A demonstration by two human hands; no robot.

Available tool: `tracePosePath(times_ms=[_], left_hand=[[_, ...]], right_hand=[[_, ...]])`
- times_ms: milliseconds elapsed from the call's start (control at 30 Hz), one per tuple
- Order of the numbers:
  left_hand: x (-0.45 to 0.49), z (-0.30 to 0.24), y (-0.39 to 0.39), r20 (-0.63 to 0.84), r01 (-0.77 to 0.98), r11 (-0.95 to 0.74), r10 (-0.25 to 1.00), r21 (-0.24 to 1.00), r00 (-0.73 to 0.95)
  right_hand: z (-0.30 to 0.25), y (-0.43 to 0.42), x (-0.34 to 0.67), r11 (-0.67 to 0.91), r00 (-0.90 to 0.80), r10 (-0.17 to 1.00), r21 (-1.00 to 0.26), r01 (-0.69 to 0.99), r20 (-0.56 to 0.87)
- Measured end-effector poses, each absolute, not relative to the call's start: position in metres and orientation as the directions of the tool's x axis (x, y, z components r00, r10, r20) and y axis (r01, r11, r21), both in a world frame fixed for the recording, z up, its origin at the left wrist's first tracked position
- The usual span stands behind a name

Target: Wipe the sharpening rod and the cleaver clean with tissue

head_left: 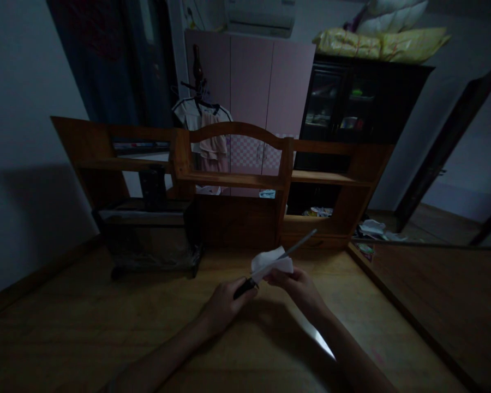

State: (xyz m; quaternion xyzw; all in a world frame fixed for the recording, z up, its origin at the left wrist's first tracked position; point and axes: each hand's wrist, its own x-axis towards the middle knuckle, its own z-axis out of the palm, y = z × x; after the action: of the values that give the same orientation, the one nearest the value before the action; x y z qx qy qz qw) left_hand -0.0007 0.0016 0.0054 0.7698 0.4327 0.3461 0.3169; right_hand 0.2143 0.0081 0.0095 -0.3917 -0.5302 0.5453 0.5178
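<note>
You are holding a knife (pixel 298 245) near the middle of the frame, its dark handle (pixel 242 288) pointing to the lower left and its bare tip (pixel 314 232) to the upper right. Your left hand (pixel 226 302) is clamping its grip around that handle, while your right hand (pixel 292 278) is pinching a soft white sheet (pixel 267 260) folded about the blade; whether it is paper or cloth isn't showing clearly. Both hands are working over the wooden surface (pixel 188 322).

You appear to be wiping the blade. To do it well, you should be holding the left grip firm, so that the handle isn't turning. Your right grip should be pressing from the blunt side, with several layers between skin and metal, and sliding from handle to tip, never across the edge. Which side is sharp isn't showing in this dim light, so you should be checking before pressing harder. The tip is facing away from you, toward the shelf unit (pixel 233 179) at upper centre, and you should be leaving it so.
</note>
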Motion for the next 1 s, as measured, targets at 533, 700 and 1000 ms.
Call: tracePosePath(times_ms=[533,700,1000], left_hand=[[-0.001,0.007,-0.001,0.236,0.588,-0.461,0.876,0.665,0.420],[-0.001,0.008,-0.002,0.244,0.599,-0.467,0.875,0.650,0.417],[0.000,0.005,-0.001,0.245,0.615,-0.476,0.872,0.628,0.425]], right_hand=[[0.015,0.012,0.220,0.167,0.020,0.986,-0.972,-0.165,0.166],[0.018,0.015,0.224,0.189,0.100,0.980,-0.959,-0.211,0.171],[0.022,0.025,0.240,0.243,0.192,0.965,-0.888,-0.389,0.180]])
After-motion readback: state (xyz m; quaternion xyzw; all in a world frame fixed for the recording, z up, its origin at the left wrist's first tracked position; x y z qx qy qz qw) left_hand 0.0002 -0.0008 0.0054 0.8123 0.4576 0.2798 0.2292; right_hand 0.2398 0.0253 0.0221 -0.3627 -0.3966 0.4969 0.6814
